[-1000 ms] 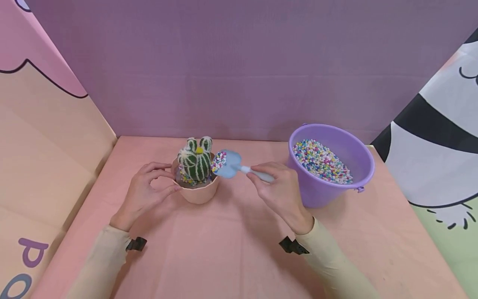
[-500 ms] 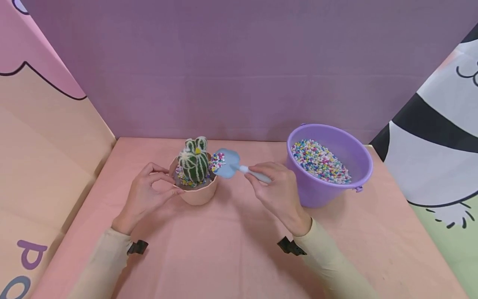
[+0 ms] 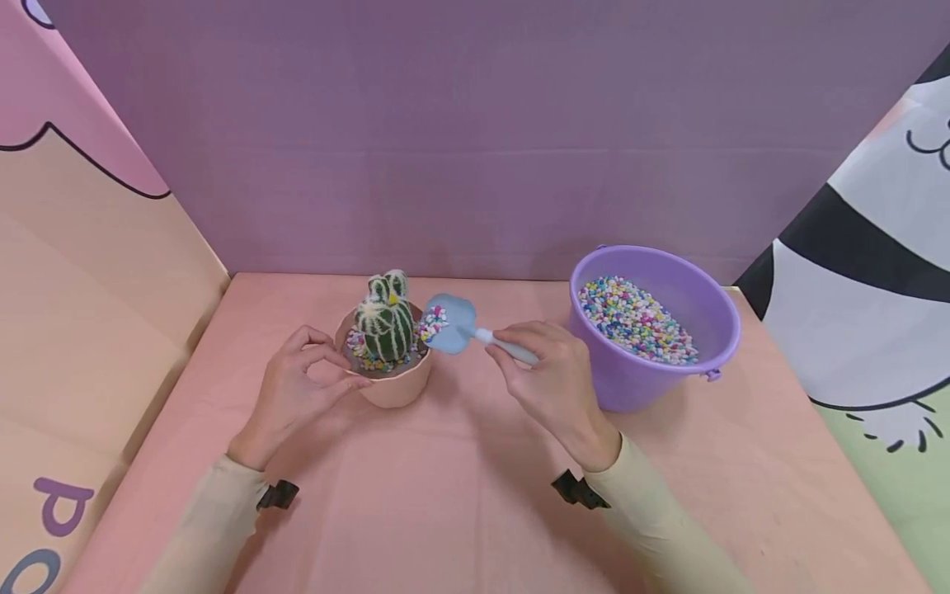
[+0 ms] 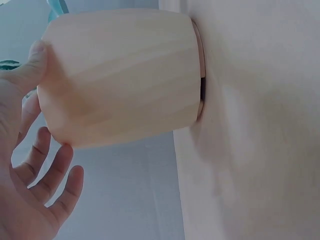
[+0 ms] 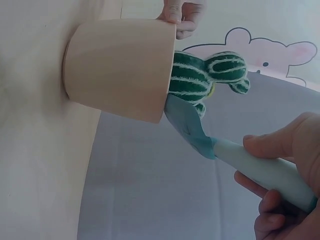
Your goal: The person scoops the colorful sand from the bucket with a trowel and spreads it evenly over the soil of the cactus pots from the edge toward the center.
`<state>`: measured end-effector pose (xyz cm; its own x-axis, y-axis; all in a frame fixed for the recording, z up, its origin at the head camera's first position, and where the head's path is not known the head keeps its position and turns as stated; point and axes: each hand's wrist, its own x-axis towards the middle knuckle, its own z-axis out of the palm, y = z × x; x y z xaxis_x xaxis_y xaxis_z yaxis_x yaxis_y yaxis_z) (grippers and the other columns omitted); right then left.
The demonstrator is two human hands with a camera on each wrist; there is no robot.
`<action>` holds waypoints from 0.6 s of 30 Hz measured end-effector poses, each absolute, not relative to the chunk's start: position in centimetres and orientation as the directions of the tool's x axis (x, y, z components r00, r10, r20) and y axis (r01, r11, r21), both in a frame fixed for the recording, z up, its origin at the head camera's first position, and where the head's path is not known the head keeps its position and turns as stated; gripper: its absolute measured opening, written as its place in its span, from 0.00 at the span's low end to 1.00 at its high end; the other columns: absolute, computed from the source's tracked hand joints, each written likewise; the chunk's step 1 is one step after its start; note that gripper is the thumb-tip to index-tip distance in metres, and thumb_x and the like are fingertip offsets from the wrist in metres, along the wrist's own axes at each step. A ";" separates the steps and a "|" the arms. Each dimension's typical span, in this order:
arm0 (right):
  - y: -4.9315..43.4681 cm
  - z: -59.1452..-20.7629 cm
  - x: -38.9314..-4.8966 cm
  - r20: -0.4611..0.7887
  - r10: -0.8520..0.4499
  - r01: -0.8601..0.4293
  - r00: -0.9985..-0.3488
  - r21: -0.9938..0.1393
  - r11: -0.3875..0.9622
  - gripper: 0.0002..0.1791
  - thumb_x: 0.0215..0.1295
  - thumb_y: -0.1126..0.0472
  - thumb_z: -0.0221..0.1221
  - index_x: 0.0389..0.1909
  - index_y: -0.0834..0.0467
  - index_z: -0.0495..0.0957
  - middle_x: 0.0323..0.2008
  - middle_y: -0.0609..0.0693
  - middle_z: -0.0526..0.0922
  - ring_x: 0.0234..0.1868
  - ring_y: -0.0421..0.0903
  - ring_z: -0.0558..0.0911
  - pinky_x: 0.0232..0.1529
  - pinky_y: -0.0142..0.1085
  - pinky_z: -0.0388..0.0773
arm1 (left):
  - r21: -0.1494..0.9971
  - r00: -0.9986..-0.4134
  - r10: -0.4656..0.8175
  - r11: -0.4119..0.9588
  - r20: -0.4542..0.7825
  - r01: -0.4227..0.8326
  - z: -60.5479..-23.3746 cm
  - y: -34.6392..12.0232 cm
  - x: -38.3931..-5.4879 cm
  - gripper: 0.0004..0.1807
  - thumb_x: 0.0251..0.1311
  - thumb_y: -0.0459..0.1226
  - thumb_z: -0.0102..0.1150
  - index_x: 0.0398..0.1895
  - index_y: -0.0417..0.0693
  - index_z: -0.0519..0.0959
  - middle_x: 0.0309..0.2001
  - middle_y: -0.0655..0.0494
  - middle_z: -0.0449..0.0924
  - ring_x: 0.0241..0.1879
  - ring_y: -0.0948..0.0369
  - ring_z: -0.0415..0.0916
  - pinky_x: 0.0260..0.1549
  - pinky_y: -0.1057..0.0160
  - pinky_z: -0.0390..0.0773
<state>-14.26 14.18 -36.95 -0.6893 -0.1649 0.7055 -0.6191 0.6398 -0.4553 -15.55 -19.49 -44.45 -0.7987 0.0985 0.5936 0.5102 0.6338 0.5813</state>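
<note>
In the head view my left hand (image 3: 289,392) grips the rim of a peach flower pot (image 3: 393,388) from the left, its thumb at the front. The pot stands upright and holds a green, white-striped toy cactus (image 3: 387,330) with a yellow flower, with colourful beads and grey filling around its base. My right hand (image 3: 552,379) holds the handle of a light blue toy trowel (image 3: 453,324) between thumb and fingers. Its blade, with beads (image 3: 432,323) at the tip, meets the pot's right rim in the right wrist view, close beside the cactus.
A purple bucket (image 3: 619,384) partly filled with multicoloured beads (image 3: 638,322) stands to the right of my right hand. The table has a pink cover (image 3: 416,511). A purple backdrop (image 3: 475,140) rises behind, with printed panels on both sides.
The cactus has shifted slightly left and turned a little with the pot. My left thumb has slid slightly right along the rim. The beads on the trowel look somewhat fewer.
</note>
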 end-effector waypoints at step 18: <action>14.2 -36.7 -13.7 0.726 -0.199 -0.642 -0.659 -0.404 0.652 0.11 0.54 0.65 0.80 0.39 0.60 0.93 0.37 0.53 0.94 0.41 0.51 0.90 0.42 0.44 0.87 | 0.591 -0.832 0.205 0.618 0.515 0.519 -44.0 -21.1 -16.4 0.19 0.44 0.39 0.87 0.40 0.49 0.89 0.59 0.48 0.83 0.61 0.48 0.79 0.56 0.47 0.78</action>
